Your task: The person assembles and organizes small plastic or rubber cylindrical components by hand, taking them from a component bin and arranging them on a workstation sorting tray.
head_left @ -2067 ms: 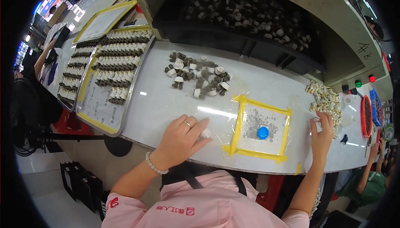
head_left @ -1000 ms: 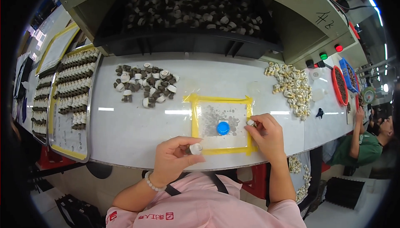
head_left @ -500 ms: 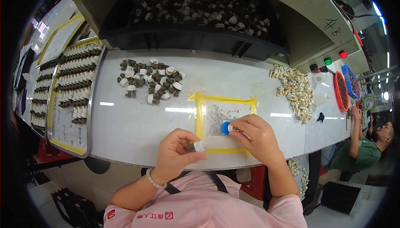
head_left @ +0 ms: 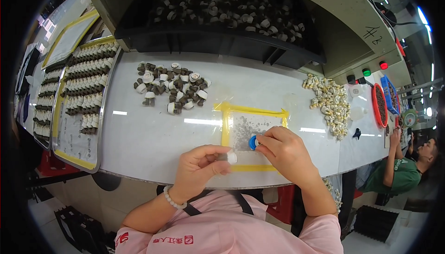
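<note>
My left hand (head_left: pixel 200 165) pinches a small white cylindrical part (head_left: pixel 230 157) above the near edge of the white bench. My right hand (head_left: pixel 283 153) rests on a square patch framed in yellow tape (head_left: pixel 252 111), fingertips around a small blue round piece (head_left: pixel 253 141); whether a part is under those fingers is hidden. A heap of dark and white cylindrical parts (head_left: pixel 169 87) lies behind my left hand. A heap of pale parts (head_left: pixel 330 102) lies to the right.
A metal tray (head_left: pixel 79 147) with several rows of parts sits at the left. A dark bin (head_left: pixel 222 19) full of parts stands behind the bench. A red bowl (head_left: pixel 381 105) is at far right, where another person in green (head_left: pixel 398 173) sits.
My right hand came from the pale heap at the right to the blue piece on the taped square. My left hand lifted off the bench and now holds the white part near it.
</note>
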Motion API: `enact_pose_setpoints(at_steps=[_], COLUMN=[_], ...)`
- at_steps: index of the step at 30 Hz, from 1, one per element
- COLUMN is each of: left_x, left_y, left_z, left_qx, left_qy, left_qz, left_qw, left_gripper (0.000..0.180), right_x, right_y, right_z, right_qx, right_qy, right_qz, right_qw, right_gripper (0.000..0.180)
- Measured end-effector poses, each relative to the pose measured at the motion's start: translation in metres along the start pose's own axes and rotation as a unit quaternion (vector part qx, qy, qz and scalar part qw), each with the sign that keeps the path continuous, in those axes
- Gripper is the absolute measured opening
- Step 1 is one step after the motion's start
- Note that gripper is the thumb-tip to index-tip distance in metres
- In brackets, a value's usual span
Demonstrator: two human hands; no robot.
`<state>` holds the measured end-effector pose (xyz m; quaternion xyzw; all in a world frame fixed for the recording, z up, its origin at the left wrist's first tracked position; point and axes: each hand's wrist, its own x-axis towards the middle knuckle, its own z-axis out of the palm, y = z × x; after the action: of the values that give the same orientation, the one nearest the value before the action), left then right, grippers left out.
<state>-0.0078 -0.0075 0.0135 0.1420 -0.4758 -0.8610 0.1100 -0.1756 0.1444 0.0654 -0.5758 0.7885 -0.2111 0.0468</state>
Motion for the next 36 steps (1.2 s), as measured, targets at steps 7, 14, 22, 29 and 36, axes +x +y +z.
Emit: enact_pose_setpoints(at_steps=[7, 14, 22, 29, 36], left_x=[0.0, 0.001, 0.0, -0.001, -0.003], left_y=[-0.001, -0.001, -0.001, -0.001, -0.002], left_z=[-0.003, -0.002, -0.002, -0.001, -0.005], left_qx=[0.006, -0.02, -0.022, -0.019, -0.001], left_qy=[0.009, 0.014, 0.014, 0.018, 0.017], left_qz=[-0.008, 0.001, -0.003, 0.005, -0.003], left_qw=[1.0, 1.0, 1.0, 1.0, 1.0], left_gripper=[0.026, 0.023, 0.023, 0.022, 0.02], right_x=[-0.015, -0.017, -0.007, -0.004, -0.008], right_y=[0.0, -0.009, -0.024, -0.024, -0.028], right_z=[0.008, 0.021, 0.022, 0.029, 0.037], right_qx=[0.192, 0.336, 0.39, 0.375, 0.409], right_qy=[0.086, 0.1, 0.086, 0.071, 0.069], right_qz=[0.116, 0.095, 0.068, 0.064, 0.084], right_qw=[0.971, 0.932, 0.914, 0.922, 0.906], right_gripper=[0.023, 0.024, 0.023, 0.022, 0.023])
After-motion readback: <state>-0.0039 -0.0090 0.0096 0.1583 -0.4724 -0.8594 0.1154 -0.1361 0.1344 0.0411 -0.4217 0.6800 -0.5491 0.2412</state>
